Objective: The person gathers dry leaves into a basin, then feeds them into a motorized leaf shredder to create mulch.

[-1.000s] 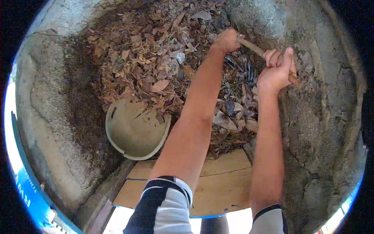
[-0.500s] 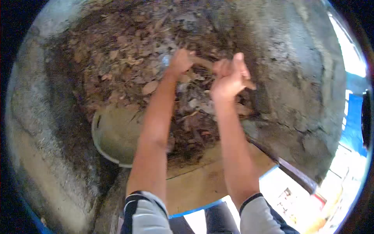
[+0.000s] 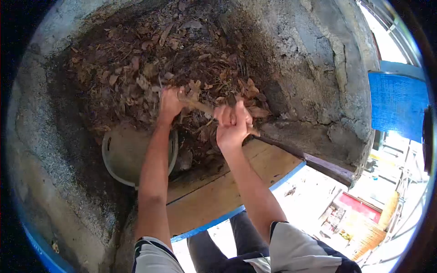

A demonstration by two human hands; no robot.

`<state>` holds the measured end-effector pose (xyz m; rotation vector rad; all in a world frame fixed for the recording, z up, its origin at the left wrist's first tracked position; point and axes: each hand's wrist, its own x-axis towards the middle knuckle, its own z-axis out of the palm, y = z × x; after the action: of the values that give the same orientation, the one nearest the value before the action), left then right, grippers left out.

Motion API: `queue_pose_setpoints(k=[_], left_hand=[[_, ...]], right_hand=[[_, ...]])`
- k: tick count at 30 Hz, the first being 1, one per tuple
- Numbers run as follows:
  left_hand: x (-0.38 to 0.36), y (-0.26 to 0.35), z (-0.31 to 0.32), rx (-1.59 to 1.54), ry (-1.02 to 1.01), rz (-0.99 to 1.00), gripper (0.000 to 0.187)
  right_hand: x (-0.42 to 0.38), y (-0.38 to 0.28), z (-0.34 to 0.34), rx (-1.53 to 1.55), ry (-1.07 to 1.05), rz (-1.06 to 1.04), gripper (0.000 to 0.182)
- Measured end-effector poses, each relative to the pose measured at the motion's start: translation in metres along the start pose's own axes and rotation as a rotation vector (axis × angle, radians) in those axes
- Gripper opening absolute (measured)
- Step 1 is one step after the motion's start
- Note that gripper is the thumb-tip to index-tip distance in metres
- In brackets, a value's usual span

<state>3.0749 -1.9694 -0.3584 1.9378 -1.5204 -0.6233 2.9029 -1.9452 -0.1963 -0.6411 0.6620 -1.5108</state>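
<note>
Both fists are closed around one wooden handle [image 3: 200, 106] that slants down to the right over a heap of dry leaves [image 3: 132, 77]. My left hand [image 3: 170, 105] grips its upper left part, with leaves blurred by motion just beyond. My right hand [image 3: 233, 122] wraps the handle near its lower right end, which sticks out past the palm. Whatever is fixed to the handle's far end is hidden by the left hand and the leaves. Under my left forearm, a shallow greenish-grey tub [image 3: 125, 157] with a slot in its rim lies against the heap.
Rough concrete walls [image 3: 314, 68] enclose the leaves on the sides. A wooden board [image 3: 214, 189] with a blue edge runs across the front, close to my legs. Beyond the right wall hangs a blue panel [image 3: 398, 107], with bright ground below it.
Both hands and the handle have shifted left and lower in the view, while the camera has also turned. Leaves near the left hand are being stirred. The grip stays on the handle.
</note>
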Motion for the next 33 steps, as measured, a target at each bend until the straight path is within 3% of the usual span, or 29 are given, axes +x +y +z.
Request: queue_pose_setpoints(k=[1,2,4,6,9,10,12,14,15,17,21,24,29,33], left_hand=[[-0.007,-0.012,0.005,0.038,0.214,0.14,0.03],[-0.012,-0.015,-0.002,0.038,0.201,0.137,0.03],[-0.008,-0.019,-0.011,0.0,-0.076,0.085,0.042],[0.002,-0.024,-0.022,-0.062,-0.078,0.054,0.017],[0.006,-0.021,-0.086,-0.04,0.122,0.156,0.057],[0.009,-0.021,-0.107,-0.18,0.16,0.08,0.06],[0.006,-0.017,-0.125,-0.062,0.413,-0.043,0.044],[0.0,-0.021,-0.127,-0.079,0.33,-0.076,0.04],[-0.003,-0.023,-0.12,-0.066,0.318,-0.07,0.04],[-0.017,-0.027,-0.094,-0.129,0.08,0.038,0.038],[-0.034,0.006,-0.044,0.168,0.137,0.224,0.035],[-0.059,0.002,-0.017,0.306,0.267,0.137,0.036],[-0.086,-0.005,0.006,0.662,-0.054,-0.065,0.047],[-0.093,-0.077,0.027,0.755,-0.057,-0.034,0.052]], right_hand=[[-0.008,0.002,-0.003,-0.024,-0.077,-0.013,0.049],[-0.015,0.003,0.002,-0.026,-0.064,-0.009,0.049],[-0.021,0.0,0.018,-0.177,-0.132,-0.051,0.049],[-0.002,-0.002,0.028,-0.317,-0.193,-0.003,0.049],[0.066,0.01,0.048,-0.313,-0.171,-0.007,0.048],[0.093,0.018,0.044,-0.279,-0.182,-0.025,0.048],[0.135,0.049,0.032,-0.212,-0.142,-0.044,0.05],[0.154,0.058,0.028,-0.218,-0.146,-0.068,0.051],[0.16,0.06,0.026,-0.23,-0.164,-0.084,0.052],[0.168,0.062,0.02,-0.207,-0.118,-0.085,0.052],[0.186,0.058,-0.011,-0.122,-0.101,-0.104,0.049],[0.185,0.047,-0.032,-0.072,0.028,-0.016,0.047],[0.172,0.036,-0.06,-0.104,-0.004,0.003,0.041],[0.163,0.036,-0.069,-0.117,0.003,0.013,0.045]])
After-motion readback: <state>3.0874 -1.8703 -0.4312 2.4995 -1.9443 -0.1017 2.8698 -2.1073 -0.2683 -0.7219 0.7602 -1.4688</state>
